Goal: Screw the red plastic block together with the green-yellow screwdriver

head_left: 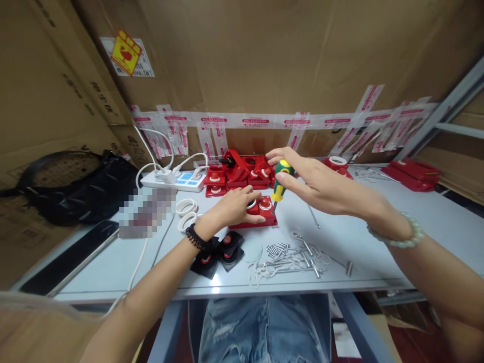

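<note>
The right hand (pixel 317 184) is gripping a screwdriver (pixel 280 182) with a green and yellow handle, fingers closed around the grip and the shaft pointing down at the right edge of a red plastic unit (pixel 260 214). The left hand (pixel 234 206) is pressing on that same unit, palm down, fingers loosely spread across its top and left side, steadying it against the grey table (pixel 378 237). The unit is lying at the table's centre, just in front of the person, with two round white-rimmed fittings showing on its upper face.

The step in hand appears to be the driving of a screw into the unit's right edge; whether the tip is already seated in a screw head is too small to tell. The next move would call for firm downward pressure, a vertical shaft and a steady left-hand hold so the unit does not slide.

Loose screws (pixel 282 249) are lying just in front of the unit, among thin metal pins and white bands. Black square parts (pixel 219 254) with red centres are lying near the left wrist. White rings (pixel 187 206) are resting to the left. Behind, more red units (pixel 236 174) are stacked beside a white power strip (pixel 174 179). A black bag (pixel 83 194) is sitting at far left, and cardboard boxes (pixel 264 50) are closing off the back.
</note>
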Demonstrator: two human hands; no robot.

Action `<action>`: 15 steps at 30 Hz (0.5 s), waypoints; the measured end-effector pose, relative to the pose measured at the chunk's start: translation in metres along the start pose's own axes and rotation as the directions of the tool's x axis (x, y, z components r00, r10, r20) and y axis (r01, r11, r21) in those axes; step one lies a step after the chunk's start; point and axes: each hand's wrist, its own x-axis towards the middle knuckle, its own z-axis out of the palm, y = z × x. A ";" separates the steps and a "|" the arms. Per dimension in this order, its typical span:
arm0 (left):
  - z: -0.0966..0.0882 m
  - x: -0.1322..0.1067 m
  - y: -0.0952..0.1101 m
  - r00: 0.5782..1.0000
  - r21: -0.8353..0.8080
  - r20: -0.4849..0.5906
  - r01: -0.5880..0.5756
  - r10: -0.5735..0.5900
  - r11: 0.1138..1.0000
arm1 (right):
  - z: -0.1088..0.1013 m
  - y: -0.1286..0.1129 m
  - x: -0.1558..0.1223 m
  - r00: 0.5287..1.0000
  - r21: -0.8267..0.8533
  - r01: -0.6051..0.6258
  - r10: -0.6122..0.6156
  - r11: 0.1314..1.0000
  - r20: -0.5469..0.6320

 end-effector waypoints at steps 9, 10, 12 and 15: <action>-0.001 0.000 0.001 1.000 0.007 0.013 0.011 -0.011 1.000 | 0.020 -0.011 0.018 0.901 -0.378 -0.390 0.264 0.840 -0.343; -0.001 0.000 0.001 1.000 0.000 0.010 0.013 -0.013 1.000 | 0.021 -0.011 0.018 0.906 -0.367 -0.378 0.258 0.850 -0.336; -0.001 -0.001 0.001 1.000 -0.013 0.001 0.011 -0.011 1.000 | 0.020 -0.010 0.015 0.947 -0.258 -0.252 0.184 0.933 -0.262; 0.001 -0.001 0.000 1.000 -0.021 -0.006 0.011 -0.011 1.000 | 0.009 -0.006 0.009 0.994 0.021 0.044 -0.042 0.999 -0.104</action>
